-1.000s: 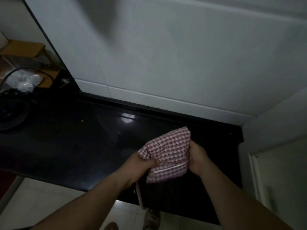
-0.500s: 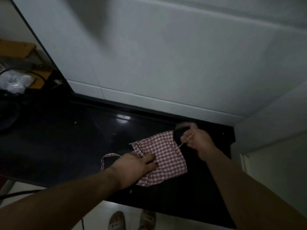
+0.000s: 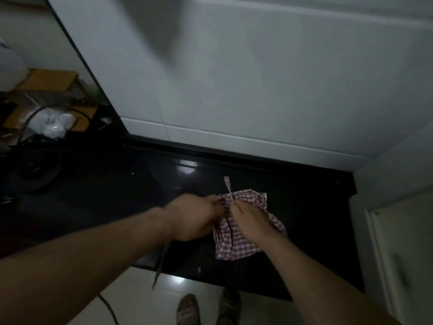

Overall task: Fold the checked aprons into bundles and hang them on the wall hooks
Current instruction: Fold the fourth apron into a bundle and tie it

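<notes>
A red-and-white checked apron lies bunched into a small bundle on the black countertop, near its right end. My left hand grips the bundle's left upper edge. My right hand rests on top of it and pinches a thin strap that sticks up toward the wall. Another strap trails down from under my left hand over the counter's front edge. No wall hooks are in view.
A grey tiled wall rises right behind the counter. A dark round pan and a white plastic bag sit at the far left beside a wooden shelf. A pale door frame borders the right. My sandalled feet stand on light floor tiles.
The apron went from held up in both hands to lying on the counter. Both hands have closed in together over its top edge, and the bundle is now more scrunched.
</notes>
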